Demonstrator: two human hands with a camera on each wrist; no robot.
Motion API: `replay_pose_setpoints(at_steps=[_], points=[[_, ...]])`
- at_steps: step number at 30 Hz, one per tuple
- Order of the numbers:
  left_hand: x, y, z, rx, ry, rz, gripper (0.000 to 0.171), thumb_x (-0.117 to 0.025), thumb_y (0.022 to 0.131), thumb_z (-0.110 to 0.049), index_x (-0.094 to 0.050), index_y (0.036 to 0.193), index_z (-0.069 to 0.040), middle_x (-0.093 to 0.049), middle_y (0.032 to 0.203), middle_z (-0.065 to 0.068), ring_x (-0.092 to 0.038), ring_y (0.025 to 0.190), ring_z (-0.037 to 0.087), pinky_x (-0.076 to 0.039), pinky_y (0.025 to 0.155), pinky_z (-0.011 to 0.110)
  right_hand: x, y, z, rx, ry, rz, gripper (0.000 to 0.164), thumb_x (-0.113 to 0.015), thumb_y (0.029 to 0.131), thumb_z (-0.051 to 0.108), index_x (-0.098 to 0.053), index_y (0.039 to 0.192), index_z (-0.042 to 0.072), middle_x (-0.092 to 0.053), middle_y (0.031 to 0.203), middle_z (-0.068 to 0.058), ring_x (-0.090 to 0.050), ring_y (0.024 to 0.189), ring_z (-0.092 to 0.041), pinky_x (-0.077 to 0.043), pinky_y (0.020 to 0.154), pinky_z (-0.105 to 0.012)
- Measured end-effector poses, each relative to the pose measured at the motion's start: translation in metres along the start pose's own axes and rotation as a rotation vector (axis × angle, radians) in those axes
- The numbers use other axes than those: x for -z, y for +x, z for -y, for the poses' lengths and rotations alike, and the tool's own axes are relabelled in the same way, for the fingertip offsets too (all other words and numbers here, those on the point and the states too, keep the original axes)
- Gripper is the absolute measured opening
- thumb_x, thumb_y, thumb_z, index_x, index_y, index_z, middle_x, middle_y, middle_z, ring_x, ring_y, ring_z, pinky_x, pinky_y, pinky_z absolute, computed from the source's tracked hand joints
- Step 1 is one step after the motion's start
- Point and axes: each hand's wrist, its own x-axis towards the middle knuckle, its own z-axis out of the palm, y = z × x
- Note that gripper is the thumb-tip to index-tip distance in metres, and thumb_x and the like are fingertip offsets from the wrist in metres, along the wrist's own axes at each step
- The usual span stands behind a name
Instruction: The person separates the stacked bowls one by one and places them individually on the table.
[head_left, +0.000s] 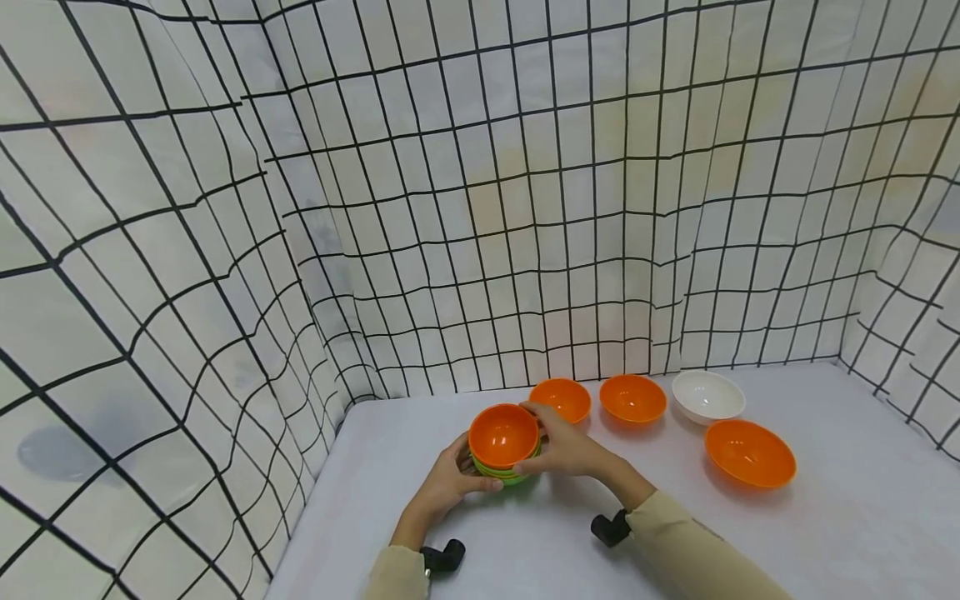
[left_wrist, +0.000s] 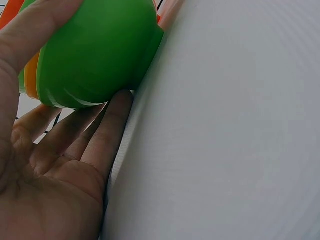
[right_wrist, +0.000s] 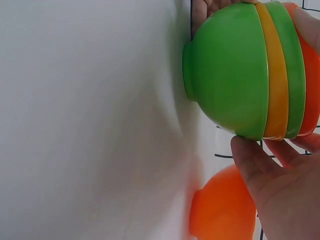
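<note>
The left hand point(head_left: 448, 483) grasped the left side of the bowl stack point(head_left: 504, 437), topped in orange and located on or just above the bench point(head_left: 540, 550). The right hand point(head_left: 573, 452) grasped its right side. Behind that hand stood an orange bowl point(head_left: 562, 398); a second orange bowl point(head_left: 633, 399), a white bowl point(head_left: 707, 397) and a wider orange bowl point(head_left: 750, 452) followed rightward.

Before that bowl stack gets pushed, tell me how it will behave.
The stack probably keeps its shape: its walls look smooth and undented. The glossy green bottom bowl may slip. A high push might tip the stack, since its foot is far narrower than its top.
</note>
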Motion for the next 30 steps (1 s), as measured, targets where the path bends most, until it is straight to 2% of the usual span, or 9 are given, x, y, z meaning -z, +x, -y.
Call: replay_pose_setpoints(at_steps=[5, 15, 30], points=[[0.000, 0.000, -0.001, 0.001, -0.006, -0.002, 0.100, -0.093, 0.075, -0.023, -0.036, 0.158, -0.020, -0.049, 0.157, 0.008, -0.051, 0.141, 0.031, -0.041, 0.121, 0.048, -0.001, 0.005, 0.004, 0.006, -0.022, 0.017, 0.108, -0.090, 0.077, 0.040, -0.027, 0.159, 0.006, -0.042, 0.156, -0.015, -0.047, 0.139, -0.033, -0.048, 0.112, -0.058], [-0.001, -0.001, -0.002, 0.003, -0.025, -0.003, 0.098, -0.091, 0.077, -0.018, -0.037, 0.158, -0.019, -0.050, 0.156, 0.009, -0.052, 0.141, 0.031, -0.043, 0.120, 0.046, -0.007, 0.011, 0.003, 0.014, -0.034, -0.002, 0.116, -0.092, 0.072, 0.045, -0.026, 0.159, 0.007, -0.047, 0.153, -0.012, -0.051, 0.135, -0.031, -0.053, 0.108, -0.055], [0.000, -0.001, -0.003, -0.015, -0.014, 0.005, 0.097, -0.091, 0.077, -0.019, -0.037, 0.157, -0.018, -0.050, 0.156, 0.010, -0.052, 0.141, 0.032, -0.043, 0.120, 0.046, -0.011, 0.008, 0.000, 0.026, -0.014, -0.048, 0.112, -0.093, 0.073, 0.041, -0.030, 0.159, 0.007, -0.049, 0.153, -0.010, -0.051, 0.136, -0.031, -0.050, 0.111, -0.058]])
